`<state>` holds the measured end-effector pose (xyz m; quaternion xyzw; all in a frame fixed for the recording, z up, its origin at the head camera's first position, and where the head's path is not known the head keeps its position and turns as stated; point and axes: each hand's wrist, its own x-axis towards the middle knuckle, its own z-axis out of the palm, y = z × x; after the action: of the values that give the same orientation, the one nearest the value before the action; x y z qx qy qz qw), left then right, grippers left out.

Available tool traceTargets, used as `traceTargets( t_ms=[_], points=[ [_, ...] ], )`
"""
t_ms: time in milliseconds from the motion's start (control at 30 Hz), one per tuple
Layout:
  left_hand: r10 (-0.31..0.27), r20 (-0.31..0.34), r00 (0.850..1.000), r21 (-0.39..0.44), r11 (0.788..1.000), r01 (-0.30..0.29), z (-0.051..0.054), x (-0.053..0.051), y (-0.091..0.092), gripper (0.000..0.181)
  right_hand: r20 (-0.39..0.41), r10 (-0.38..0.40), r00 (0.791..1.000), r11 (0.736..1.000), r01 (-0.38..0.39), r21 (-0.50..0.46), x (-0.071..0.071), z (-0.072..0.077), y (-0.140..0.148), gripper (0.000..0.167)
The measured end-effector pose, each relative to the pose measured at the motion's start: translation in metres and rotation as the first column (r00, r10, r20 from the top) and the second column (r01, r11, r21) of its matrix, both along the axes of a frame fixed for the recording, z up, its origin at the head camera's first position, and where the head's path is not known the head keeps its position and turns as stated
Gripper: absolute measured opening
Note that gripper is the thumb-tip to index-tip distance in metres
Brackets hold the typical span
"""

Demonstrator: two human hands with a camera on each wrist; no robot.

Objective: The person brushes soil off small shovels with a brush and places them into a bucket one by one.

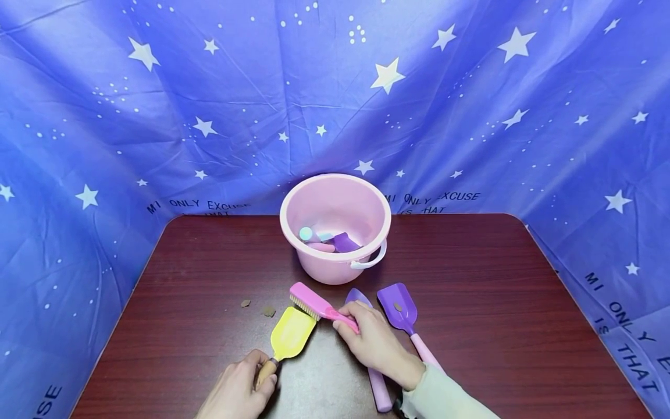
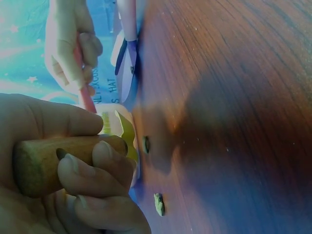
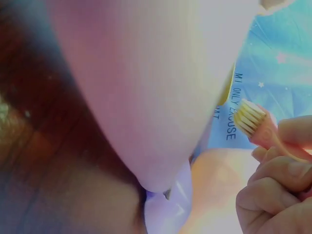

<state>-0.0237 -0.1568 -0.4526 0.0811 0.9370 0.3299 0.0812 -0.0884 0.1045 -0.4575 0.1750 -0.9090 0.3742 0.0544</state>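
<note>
My left hand [image 1: 238, 387] grips the wooden handle [image 2: 78, 156] of a small yellow shovel [image 1: 292, 334], whose blade points away from me over the table. In my right hand [image 1: 379, 346] is a pink brush [image 1: 310, 298], held by its handle. The brush's pale bristles face down at the far edge of the yellow blade; contact is hard to tell. Two brown leaf-like bits, one larger bit [image 1: 268, 312] and one smaller bit [image 1: 245, 303], lie on the table left of the blade. A lilac shovel [image 1: 380, 391] lies partly hidden beneath my right hand.
Behind the brush stands a pink bucket [image 1: 335, 269] with a white handle [image 1: 373, 261]; purple, pink and light blue items lie inside. Right of my right hand, a purple shovel [image 1: 407, 320] with a pink handle carries a small brown bit [image 1: 397, 306]. A starry blue cloth [image 1: 324, 87] surrounds the table [image 1: 471, 262].
</note>
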Motion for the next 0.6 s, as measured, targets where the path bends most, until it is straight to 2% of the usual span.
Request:
traceTargets(
  t_ms=[167, 300, 433, 600],
  points=[
    [0.002, -0.017, 1.0, -0.007, 1.0, -0.002, -0.001, 0.001, 0.0, 0.017, -0.017, -0.008, 1.0, 0.999, 0.007, -0.034, 0.003, 0.002, -0.002, 0.007],
    [0.006, -0.013, 1.0, 0.003, 1.0, -0.006, -0.002, 0.001, 0.0, 0.018, -0.054, 0.068, 0.996, 0.996, -0.071, -0.055, 0.012, 0.002, -0.007, 0.009],
    [0.017, -0.005, 1.0, 0.008, 1.0, -0.017, 0.0, 0.001, 0.0, 0.018, -0.094, 0.167, 0.981, 0.984, -0.172, -0.045, 0.022, -0.001, -0.015, 0.011],
    [0.027, 0.009, 1.0, 0.006, 1.0, -0.027, 0.002, 0.001, 0.001, 0.017, -0.086, 0.187, 0.979, 0.981, -0.191, -0.046, 0.03, -0.004, -0.019, 0.014]
  ],
)
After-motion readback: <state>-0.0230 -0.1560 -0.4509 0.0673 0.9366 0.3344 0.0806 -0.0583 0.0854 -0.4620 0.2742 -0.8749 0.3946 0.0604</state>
